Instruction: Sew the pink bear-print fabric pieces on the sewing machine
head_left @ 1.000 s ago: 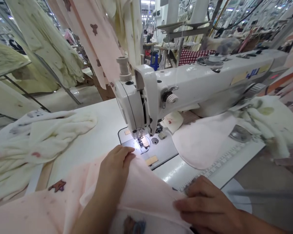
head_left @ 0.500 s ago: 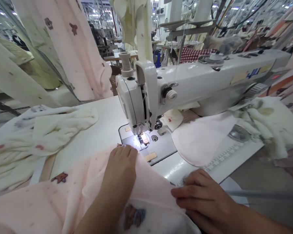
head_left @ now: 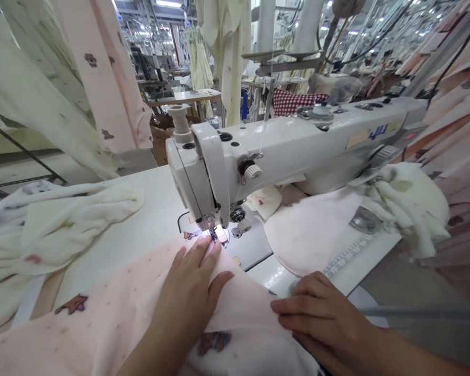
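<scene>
Left hand (head_left: 191,284) presses flat, fingers stretched, on the pink printed fabric (head_left: 133,308) on the bench (head_left: 141,235), fingertips just beside the sewing machine's (head_left: 297,141) presser foot (head_left: 213,234). Right hand (head_left: 321,318), fingers curled, rests on the near fold; whether it pinches is unclear. Fingers that close could be drawn under the foot.

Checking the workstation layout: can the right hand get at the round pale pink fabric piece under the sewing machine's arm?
Likely yes. The right hand rests on the pink printed cloth; the round pale pink fabric piece lies just beyond it, only bare white table between.
</scene>
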`<state>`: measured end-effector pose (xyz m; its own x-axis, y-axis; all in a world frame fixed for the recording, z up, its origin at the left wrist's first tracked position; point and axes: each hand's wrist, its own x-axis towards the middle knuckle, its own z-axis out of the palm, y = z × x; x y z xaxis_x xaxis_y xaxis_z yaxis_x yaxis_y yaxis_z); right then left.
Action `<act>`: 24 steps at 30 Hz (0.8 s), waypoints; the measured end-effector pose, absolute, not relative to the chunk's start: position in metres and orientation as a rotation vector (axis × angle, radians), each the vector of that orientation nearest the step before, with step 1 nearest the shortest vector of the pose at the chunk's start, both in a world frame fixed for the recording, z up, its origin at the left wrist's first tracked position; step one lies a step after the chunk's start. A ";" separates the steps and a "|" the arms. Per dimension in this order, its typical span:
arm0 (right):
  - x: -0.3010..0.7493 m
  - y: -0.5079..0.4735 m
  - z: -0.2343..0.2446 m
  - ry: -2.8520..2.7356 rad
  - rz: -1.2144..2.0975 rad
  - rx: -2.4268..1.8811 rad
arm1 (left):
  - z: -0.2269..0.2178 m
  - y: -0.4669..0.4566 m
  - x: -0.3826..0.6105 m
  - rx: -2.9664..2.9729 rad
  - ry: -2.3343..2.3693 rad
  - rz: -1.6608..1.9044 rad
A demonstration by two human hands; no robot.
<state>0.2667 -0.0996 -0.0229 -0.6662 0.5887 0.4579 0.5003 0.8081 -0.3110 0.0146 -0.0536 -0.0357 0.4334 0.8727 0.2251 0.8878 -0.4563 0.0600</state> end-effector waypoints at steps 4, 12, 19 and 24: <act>0.265 -0.099 -0.025 -2.410 0.230 -0.835 | -0.039 -0.050 0.012 -2.587 -1.577 -0.338; 0.266 -0.098 -0.025 -2.442 0.240 -0.854 | -0.036 -0.054 0.020 -2.504 -1.577 -0.243; 0.277 -0.087 -0.023 -2.592 0.151 -0.837 | -0.041 -0.100 0.042 -2.475 -1.623 -0.309; 0.285 -0.081 -0.023 -2.646 0.076 -0.751 | -0.047 -0.104 0.038 -2.497 -1.638 -0.386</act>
<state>0.2851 -0.0814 -0.0228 -0.7813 0.5158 0.3514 0.4947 0.8551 -0.1550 0.0378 -0.1042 -0.0474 0.3780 0.8816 0.2825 0.9149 -0.4024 0.0314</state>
